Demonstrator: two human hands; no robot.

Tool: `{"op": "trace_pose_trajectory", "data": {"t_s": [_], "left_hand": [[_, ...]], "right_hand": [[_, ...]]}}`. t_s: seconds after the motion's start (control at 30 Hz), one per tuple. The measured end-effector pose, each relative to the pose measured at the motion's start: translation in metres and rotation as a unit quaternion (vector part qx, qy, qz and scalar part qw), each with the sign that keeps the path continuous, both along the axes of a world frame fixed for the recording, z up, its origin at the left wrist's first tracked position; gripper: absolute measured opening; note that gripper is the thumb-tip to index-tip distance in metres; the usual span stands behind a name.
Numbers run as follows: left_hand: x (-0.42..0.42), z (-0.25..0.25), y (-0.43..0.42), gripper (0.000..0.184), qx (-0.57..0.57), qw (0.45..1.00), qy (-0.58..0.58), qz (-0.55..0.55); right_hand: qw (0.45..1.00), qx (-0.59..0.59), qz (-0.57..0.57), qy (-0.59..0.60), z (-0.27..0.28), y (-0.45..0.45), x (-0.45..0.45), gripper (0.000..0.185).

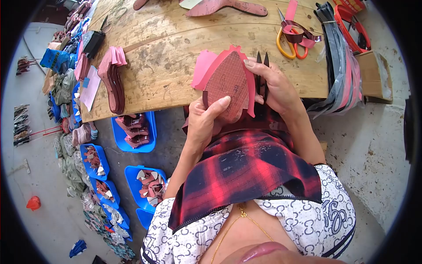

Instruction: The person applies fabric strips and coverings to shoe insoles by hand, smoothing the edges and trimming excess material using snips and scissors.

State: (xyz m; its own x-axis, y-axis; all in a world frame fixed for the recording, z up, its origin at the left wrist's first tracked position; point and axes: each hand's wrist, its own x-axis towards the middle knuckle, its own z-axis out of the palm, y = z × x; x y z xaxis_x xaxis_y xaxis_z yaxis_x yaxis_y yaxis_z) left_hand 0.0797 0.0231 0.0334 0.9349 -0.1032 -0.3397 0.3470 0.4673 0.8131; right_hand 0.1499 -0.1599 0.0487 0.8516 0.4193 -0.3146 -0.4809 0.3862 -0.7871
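Observation:
A pink piece with a patterned, pointed panel (227, 83) is held up over the table's front edge. My left hand (206, 116) grips its lower left side, thumb on the panel. My right hand (274, 86) pinches its upper right edge with thumb and fingers, and dark pointed snips (262, 72) stick up between the fingers of that same hand. A flat pink piece (203, 64) shows behind the panel on the left. The undersides of both hands are hidden.
On the wooden table (158, 57) lie orange-handled scissors (288, 44) with dark ribbon, stacked maroon pieces (115, 83) and a curved pink piece (228, 6). Hanging strips (347, 66) stand at the right. Blue bins (151, 147) with pieces sit below left.

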Motion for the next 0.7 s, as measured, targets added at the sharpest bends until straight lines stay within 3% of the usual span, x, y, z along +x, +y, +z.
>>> {"op": "trace_pose_trajectory", "data": {"t_s": [0.17, 0.2, 0.37, 0.47, 0.57, 0.63, 0.67, 0.7], "left_hand": [[0.008, -0.013, -0.004, 0.041, 0.073, 0.996, -0.047, 0.037], [0.01, -0.014, -0.002, 0.048, 0.061, 0.997, -0.046, 0.024], [0.01, -0.011, -0.004, 0.048, -0.05, 0.998, -0.003, 0.03], [0.01, -0.025, -0.004, 0.05, -0.055, 0.997, -0.03, 0.053], [0.005, -0.029, 0.005, 0.055, -0.075, 0.997, 0.017, 0.012], [-0.001, -0.027, 0.01, 0.075, 0.056, 0.998, -0.027, 0.007], [-0.011, -0.04, 0.017, 0.085, 0.25, 0.954, -0.165, 0.013], [-0.019, -0.062, 0.026, 0.096, 0.472, 0.866, -0.16, -0.047]], "right_hand": [[0.997, -0.056, 0.002, -0.05, -0.015, 0.001, 0.002, 0.026], [0.993, -0.093, 0.024, -0.075, -0.018, -0.001, 0.003, 0.024], [0.934, -0.291, 0.043, -0.206, -0.029, -0.001, 0.011, 0.02], [0.964, -0.23, 0.046, -0.129, -0.039, 0.0, 0.013, 0.02], [0.948, -0.258, 0.047, -0.182, -0.038, 0.001, 0.011, 0.022], [0.971, -0.22, -0.016, -0.098, -0.02, 0.014, 0.001, 0.024], [0.975, -0.195, -0.021, -0.105, -0.022, 0.014, 0.0, 0.024], [0.979, -0.17, -0.026, -0.109, -0.031, 0.012, 0.004, 0.025]]}}
